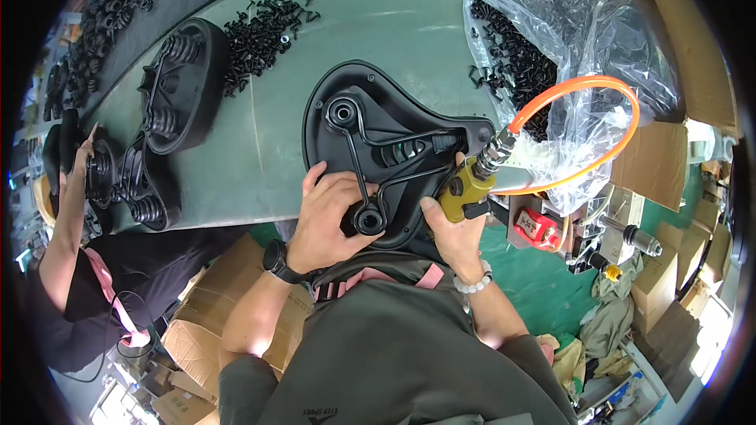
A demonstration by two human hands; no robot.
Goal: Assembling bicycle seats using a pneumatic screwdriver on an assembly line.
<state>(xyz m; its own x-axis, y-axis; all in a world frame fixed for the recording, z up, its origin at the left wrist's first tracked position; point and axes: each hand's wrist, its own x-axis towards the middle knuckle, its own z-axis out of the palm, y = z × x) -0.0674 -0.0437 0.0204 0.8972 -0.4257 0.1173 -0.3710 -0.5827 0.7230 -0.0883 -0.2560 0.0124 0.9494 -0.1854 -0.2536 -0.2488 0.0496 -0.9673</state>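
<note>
A black bicycle saddle (pixel 346 98) lies upside down at the near edge of the green table (pixel 378 24), with its black wire rails (pixel 358 153) facing up. My left hand (pixel 331 216) grips the saddle's near end, fingers over the rail and the round coil mount. My right hand (pixel 453 224) holds a yellow pneumatic tool (pixel 465 189) against the saddle's right side. An orange air hose (pixel 606 110) loops from the tool's metal fitting up to the right.
A clear plastic bag of black screws (pixel 551 47) sits in a cardboard box at the right. Loose black screws (pixel 260 31) lie at the back. More saddles (pixel 185 83) lie at the left, where another person (pixel 71 212) handles one. Cartons stand below the table.
</note>
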